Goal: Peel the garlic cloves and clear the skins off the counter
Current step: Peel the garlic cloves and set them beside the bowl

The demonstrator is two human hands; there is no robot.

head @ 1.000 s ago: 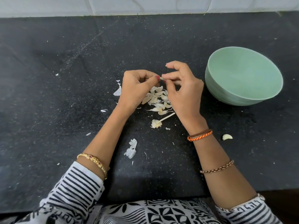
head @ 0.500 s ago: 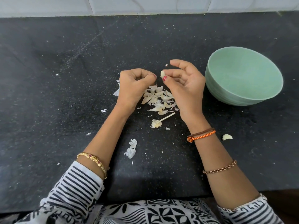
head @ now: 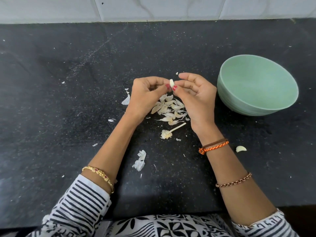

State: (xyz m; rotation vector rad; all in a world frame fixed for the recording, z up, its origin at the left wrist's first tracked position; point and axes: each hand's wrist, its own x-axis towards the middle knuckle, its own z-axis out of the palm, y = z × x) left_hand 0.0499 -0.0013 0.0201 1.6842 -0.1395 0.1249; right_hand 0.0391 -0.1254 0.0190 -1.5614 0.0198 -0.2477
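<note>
We see a pale green bowl [head: 258,86] at the right of the frame, smooth and round, tipped slightly toward us, with nothing visible inside it. At the centre, the right hand [head: 196,96] pinches a small white garlic clove [head: 171,83] between thumb and fingers. The left hand [head: 145,94] is curled with its thumb tip at the clove, though we cannot tell whether it grips it or a scrap of skin. Below the hands a heap of papery garlic skins [head: 168,108] lies on the speckled black tabletop [head: 68,100], with a dry stem and root end [head: 166,134] just under it. A peeled clove [head: 240,148] lies alone at lower right.
</note>
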